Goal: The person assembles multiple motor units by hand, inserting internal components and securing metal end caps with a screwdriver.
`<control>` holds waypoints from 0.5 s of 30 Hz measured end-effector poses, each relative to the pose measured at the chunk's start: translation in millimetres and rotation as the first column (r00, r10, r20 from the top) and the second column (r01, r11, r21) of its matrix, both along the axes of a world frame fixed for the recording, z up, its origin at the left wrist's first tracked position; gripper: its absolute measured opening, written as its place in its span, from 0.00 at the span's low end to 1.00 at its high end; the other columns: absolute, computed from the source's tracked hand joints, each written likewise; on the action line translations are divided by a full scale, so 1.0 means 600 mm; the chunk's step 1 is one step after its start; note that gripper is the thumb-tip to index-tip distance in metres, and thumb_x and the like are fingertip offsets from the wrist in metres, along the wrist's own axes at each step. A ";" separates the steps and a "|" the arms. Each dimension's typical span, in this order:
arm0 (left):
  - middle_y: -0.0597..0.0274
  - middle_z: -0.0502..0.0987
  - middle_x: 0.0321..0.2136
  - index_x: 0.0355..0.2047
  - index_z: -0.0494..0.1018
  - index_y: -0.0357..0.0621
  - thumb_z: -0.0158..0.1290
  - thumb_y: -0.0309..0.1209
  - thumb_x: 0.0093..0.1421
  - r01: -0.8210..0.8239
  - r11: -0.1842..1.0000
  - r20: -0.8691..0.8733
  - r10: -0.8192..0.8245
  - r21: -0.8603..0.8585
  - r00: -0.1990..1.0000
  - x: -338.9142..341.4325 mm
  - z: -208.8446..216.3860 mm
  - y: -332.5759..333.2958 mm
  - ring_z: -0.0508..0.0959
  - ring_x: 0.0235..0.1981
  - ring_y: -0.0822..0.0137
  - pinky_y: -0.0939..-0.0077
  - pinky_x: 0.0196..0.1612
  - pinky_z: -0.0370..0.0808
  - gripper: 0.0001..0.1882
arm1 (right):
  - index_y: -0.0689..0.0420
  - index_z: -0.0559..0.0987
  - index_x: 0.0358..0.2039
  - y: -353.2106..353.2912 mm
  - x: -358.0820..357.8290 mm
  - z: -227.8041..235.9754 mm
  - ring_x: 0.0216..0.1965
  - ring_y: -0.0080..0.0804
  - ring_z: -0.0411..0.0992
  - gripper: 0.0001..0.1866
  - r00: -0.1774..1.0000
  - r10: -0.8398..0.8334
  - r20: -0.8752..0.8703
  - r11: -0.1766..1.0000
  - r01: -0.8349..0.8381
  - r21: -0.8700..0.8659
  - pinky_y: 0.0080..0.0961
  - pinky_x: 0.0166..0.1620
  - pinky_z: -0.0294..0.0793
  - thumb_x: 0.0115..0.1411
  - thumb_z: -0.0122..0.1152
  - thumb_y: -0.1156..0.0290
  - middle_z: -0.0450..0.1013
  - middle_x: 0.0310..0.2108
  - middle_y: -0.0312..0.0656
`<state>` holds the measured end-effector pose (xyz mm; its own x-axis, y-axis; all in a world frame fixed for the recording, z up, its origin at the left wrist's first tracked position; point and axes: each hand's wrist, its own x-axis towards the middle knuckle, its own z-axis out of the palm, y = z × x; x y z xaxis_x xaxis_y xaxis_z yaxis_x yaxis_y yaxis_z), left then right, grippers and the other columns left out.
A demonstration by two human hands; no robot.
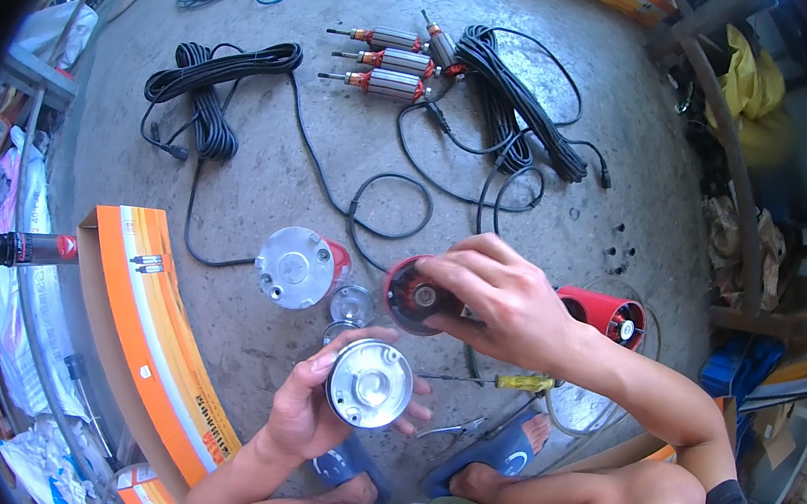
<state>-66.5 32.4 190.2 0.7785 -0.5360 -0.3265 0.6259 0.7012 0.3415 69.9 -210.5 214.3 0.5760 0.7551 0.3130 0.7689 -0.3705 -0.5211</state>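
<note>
In the head view, my left hand (331,389) is partly curled around a metal cap (370,384), thumb on one side and fingers on the other, the cap's face turned up. From the cap, the red housing (398,300) stands between twelve and one o'clock, its open end up. My right hand (488,298) is half open at that housing, fingers bent over its rim; I cannot tell whether they grip the rim or a part inside.

Clocked from the housing, a metal-topped cylinder (296,267) stands at nine o'clock, and small metal cups (354,304) sit in between. A red shell (599,304) lies at three, a yellow-handled screwdriver (523,383) at four, pliers (450,427) between five and six. Four rotors (387,61) lie grouped on the floor (312,175) between eleven and twelve, coiled black cables at ten (211,97) and one. An orange box (161,343) stands near nine, beyond the cylinder.
</note>
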 end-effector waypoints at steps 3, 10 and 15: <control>0.27 0.69 0.62 0.72 0.54 0.43 0.47 0.54 0.70 -0.080 0.996 0.008 0.079 0.039 0.997 0.001 0.014 0.004 0.76 0.60 0.30 0.38 0.62 0.75 0.39 | 0.61 0.80 0.50 0.006 -0.027 0.053 0.40 0.41 0.78 0.33 0.994 -0.040 0.101 0.994 0.029 0.109 0.36 0.40 0.81 0.47 0.80 0.57 0.79 0.41 0.43; 0.40 0.68 0.64 0.69 0.50 0.46 0.61 0.37 0.69 -0.241 0.962 0.124 0.225 0.133 0.967 0.008 0.037 -0.030 0.72 0.66 0.47 0.46 0.67 0.73 0.38 | 0.58 0.83 0.40 0.029 -0.108 0.071 0.26 0.28 0.75 0.22 1.000 0.008 0.027 1.000 -0.009 0.018 0.25 0.25 0.73 0.50 0.81 0.59 0.77 0.33 0.39; 0.45 0.74 0.58 0.70 0.50 0.40 0.63 0.38 0.68 -0.133 0.910 0.211 0.052 0.392 0.976 -0.010 0.034 -0.023 0.80 0.58 0.51 0.53 0.56 0.84 0.41 | 0.60 0.84 0.39 0.006 -0.087 0.109 0.23 0.29 0.78 0.15 0.946 -0.140 -0.293 0.990 0.132 -0.047 0.26 0.26 0.78 0.54 0.80 0.73 0.79 0.28 0.42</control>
<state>-72.3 18.9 210.3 0.8875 -0.3133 -0.3379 0.4587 0.5310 0.7125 17.5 -207.2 279.7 0.7370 0.6692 0.0947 0.5240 -0.4773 -0.7054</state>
